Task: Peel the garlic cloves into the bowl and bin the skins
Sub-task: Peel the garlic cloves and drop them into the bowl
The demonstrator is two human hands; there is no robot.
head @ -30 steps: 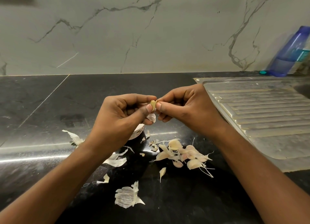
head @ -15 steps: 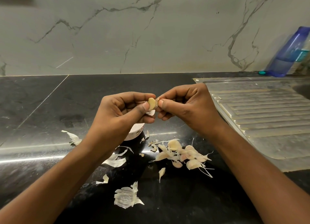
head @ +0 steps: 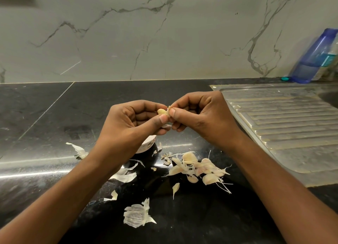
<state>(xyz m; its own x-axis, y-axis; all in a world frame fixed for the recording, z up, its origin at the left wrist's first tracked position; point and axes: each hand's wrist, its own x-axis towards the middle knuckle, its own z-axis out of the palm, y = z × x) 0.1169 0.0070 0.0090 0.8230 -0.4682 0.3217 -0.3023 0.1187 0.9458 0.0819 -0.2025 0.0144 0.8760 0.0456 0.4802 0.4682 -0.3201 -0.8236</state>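
Note:
Above the black counter [head: 54,126], my left hand [head: 131,126] pinches a small yellowish garlic clove [head: 161,112] between thumb and fingers. My right hand [head: 203,119] pinches a flap of skin [head: 169,108] at the clove's right end. Under my left wrist a white bowl [head: 147,145] shows only part of its rim and wall. A pile of unpeeled cloves [head: 199,169] lies on the counter below my hands. Loose papery skins [head: 137,214] are scattered in front and to the left.
A steel sink drainboard [head: 285,126] takes up the counter's right side. A blue bottle [head: 314,57] leans against the marble wall [head: 146,33] at the far right, with a small teal cap [head: 285,78] beside it.
More of the bare clove shows as my right hand's pinch has drawn the skin slightly to the right. Both hands stay in nearly the same place.

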